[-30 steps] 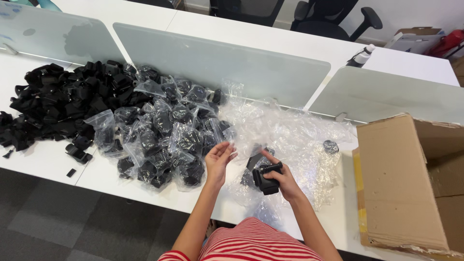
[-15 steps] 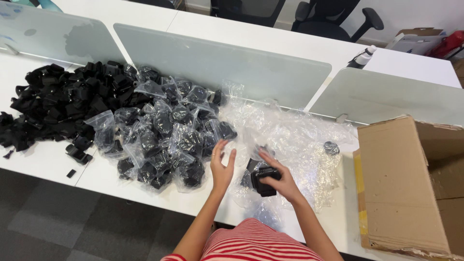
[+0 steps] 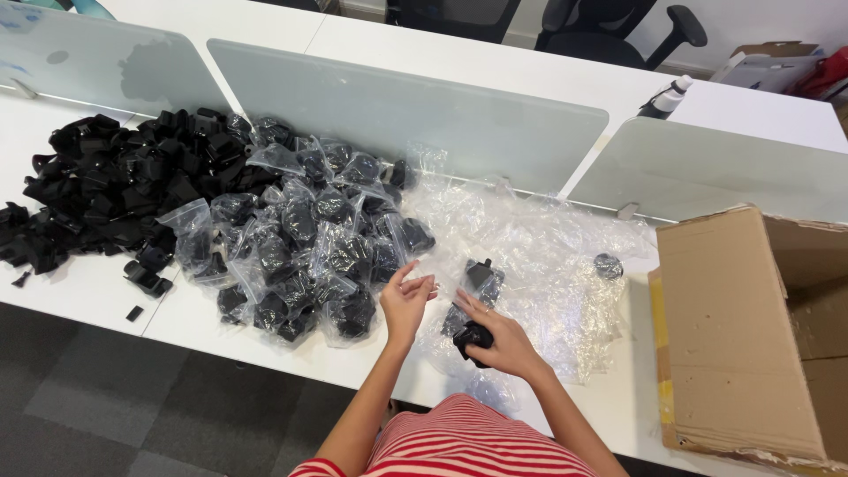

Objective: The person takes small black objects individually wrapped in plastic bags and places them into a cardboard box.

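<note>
Right hand (image 3: 499, 340) lowered onto the clear plastic wrap (image 3: 539, 256), fingers closed around a black plastic part (image 3: 471, 336) at the near table (image 3: 618, 397) edge, left hand (image 3: 405, 300) empty, fingers loosely spread, just left of it, beside bagged black parts (image 3: 309, 247)

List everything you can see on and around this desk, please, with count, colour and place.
black plastic part: one, black, under the right hand
bagged parts: a heap, black in clear bags, centre left
loose parts: a heap, black, far left
empty bags: a pile, clear, centre right
cardboard box: one, brown, right edge
desk: white
glass dividers: three, frosted, behind the heaps
spray bottle: one, far desk
office chairs: two, black, top
left hand: open, empty
right hand: gripping the part
</note>
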